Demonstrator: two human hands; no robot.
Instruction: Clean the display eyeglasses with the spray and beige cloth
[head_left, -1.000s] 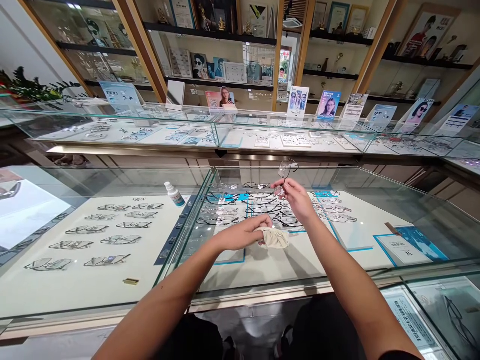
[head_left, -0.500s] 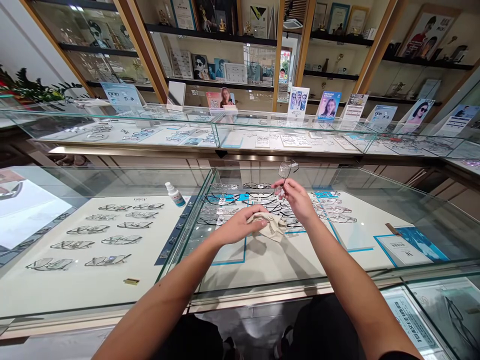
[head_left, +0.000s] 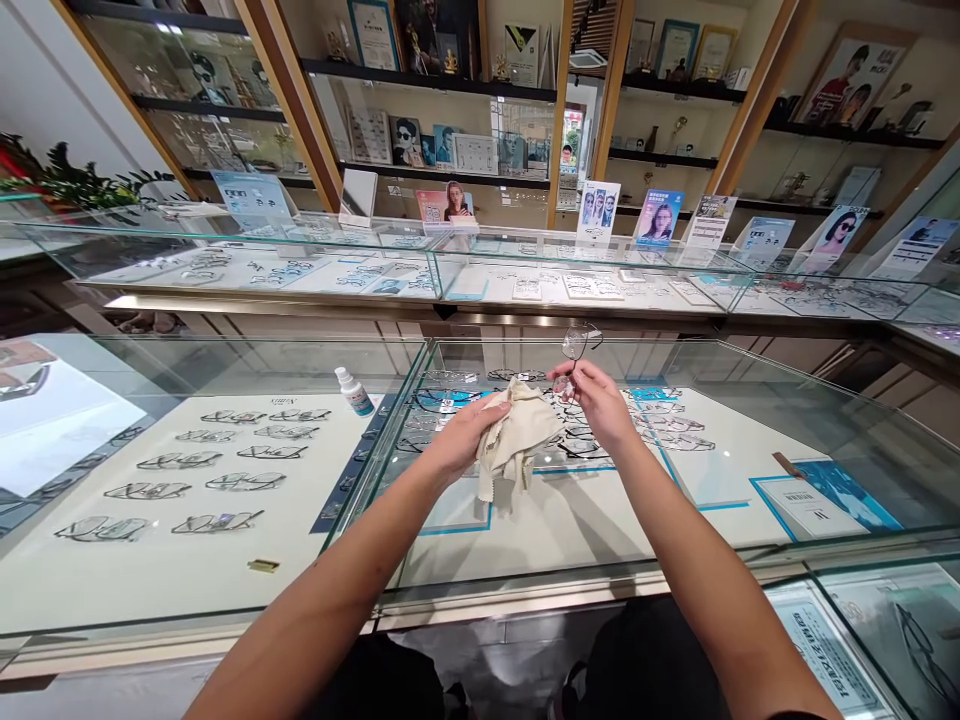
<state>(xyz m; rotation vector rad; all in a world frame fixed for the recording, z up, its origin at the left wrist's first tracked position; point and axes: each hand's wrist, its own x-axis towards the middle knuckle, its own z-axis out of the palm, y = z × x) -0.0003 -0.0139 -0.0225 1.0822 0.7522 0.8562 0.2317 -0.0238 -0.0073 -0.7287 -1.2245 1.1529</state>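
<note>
My left hand (head_left: 471, 434) is closed on a beige cleaning cloth (head_left: 525, 430), which hangs in loose folds over the glass display case. To its right, my right hand (head_left: 600, 400) pinches a thin-framed pair of eyeglasses (head_left: 576, 345), held up on end with one lens above the fingers. The other lens shows partly beside the fingertips. Cloth and eyeglasses are apart. Below both hands, rows of eyeglasses (head_left: 585, 440) lie inside the case, partly hidden by the cloth and hands.
A white spray bottle (head_left: 354, 391) stands on the glass at the left. Rows of frames (head_left: 247, 482) lie in the left case. A small brass piece (head_left: 263, 566) sits near the front edge. Behind runs another glass counter (head_left: 480, 275) with upright cards.
The cloth in my left hand has been lifted and opened out from a bunched shape, now hanging wider. The eyeglasses in my right hand have barely moved.
</note>
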